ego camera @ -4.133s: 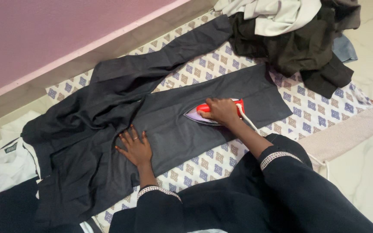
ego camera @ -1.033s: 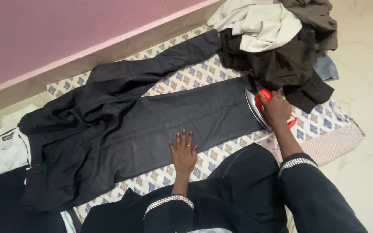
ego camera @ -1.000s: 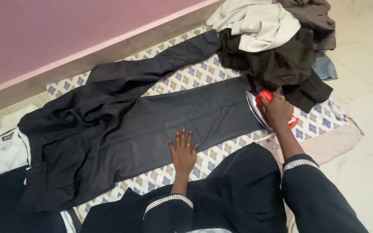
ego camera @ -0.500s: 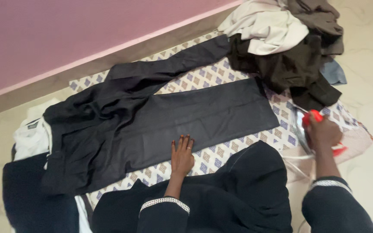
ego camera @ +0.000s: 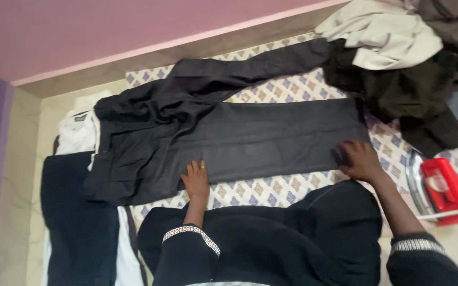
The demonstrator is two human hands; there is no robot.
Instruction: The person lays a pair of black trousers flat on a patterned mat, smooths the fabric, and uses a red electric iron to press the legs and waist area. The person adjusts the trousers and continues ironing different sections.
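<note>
We press our left hand flat on the near edge of the dark trousers spread across the patterned sheet; our right hand pinches the hem, the red iron standing at the sheet's right edge.

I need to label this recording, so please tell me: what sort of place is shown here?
Probably a room in a home, used for ironing on the floor: dark trousers lie on a patterned cloth, a red iron stands beside it, and a clothes pile waits.
</note>
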